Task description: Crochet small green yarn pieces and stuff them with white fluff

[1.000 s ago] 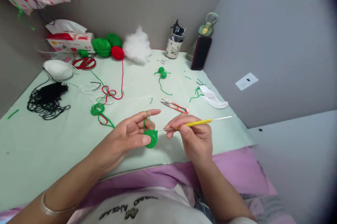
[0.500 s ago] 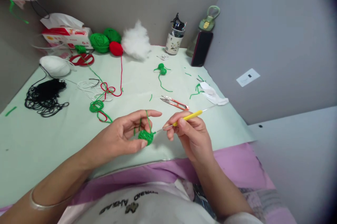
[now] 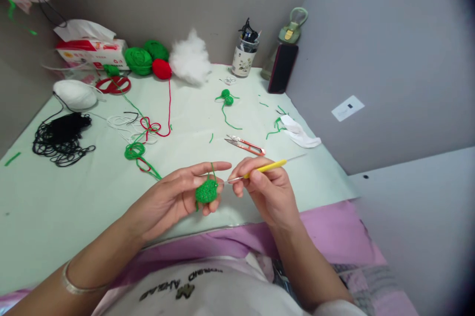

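Note:
Between the thumb and fingers of my left hand (image 3: pixel 178 192) sits a small rounded green crochet piece (image 3: pixel 206 191). A green strand runs from it up over my stretched-out index finger. My right hand (image 3: pixel 269 187) grips a crochet hook (image 3: pixel 266 165) with a yellow handle, held like a pen. Its thin metal tip points left and meets the right edge of the green piece; whether it sits inside a stitch is too small to tell. Beyond my hands lie orange-handled thread snips (image 3: pixel 245 145).
Green yarn balls (image 3: pixel 138 61), a red yarn ball (image 3: pixel 162 69) and white stuffing (image 3: pixel 190 58) stand along the back. Black yarn (image 3: pixel 63 138) and red scissors (image 3: pixel 113 85) lie left. A pen jar (image 3: pixel 245 58), phone (image 3: pixel 283 69) and bottle (image 3: pixel 290 33) stand back right.
My left hand has turned, showing more of the crochet piece's face, and its thumb has moved from below to the piece's upper left. My right hand keeps nearly the same place with the hook.

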The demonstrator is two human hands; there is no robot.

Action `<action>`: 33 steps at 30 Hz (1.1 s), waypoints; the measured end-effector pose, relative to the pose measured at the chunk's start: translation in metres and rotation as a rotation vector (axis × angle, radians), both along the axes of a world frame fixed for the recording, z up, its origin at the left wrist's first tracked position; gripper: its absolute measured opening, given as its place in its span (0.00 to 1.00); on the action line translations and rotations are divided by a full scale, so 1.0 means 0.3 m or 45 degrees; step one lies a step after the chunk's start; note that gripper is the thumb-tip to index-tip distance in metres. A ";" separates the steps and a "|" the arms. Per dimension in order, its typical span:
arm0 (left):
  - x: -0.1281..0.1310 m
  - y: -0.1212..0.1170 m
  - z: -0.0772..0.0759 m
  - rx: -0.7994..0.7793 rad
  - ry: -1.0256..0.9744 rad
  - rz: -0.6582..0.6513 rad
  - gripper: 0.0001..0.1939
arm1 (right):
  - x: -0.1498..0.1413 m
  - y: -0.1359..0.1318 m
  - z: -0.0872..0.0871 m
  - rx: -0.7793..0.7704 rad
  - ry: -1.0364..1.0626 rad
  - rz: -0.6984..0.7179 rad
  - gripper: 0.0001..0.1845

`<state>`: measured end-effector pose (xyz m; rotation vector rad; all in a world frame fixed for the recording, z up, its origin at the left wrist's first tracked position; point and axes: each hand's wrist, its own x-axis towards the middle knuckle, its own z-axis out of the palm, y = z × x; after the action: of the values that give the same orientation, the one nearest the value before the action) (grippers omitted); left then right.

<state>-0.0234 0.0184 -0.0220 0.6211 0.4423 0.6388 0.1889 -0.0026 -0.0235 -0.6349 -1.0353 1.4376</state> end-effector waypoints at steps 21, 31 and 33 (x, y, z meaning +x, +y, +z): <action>0.022 -0.028 0.017 0.392 0.405 0.270 0.27 | -0.039 -0.021 -0.025 0.402 -0.440 -0.308 0.08; 0.018 -0.029 0.053 0.532 0.732 0.291 0.31 | -0.037 0.003 -0.031 0.107 -0.160 -0.094 0.12; 0.015 -0.029 0.054 0.573 0.753 0.300 0.29 | -0.030 0.008 -0.029 0.109 -0.173 -0.053 0.13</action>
<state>-0.0190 0.0097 -0.0057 1.2086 0.9456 0.7832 0.1799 -0.0003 -0.0321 -0.6954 -1.1764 1.3207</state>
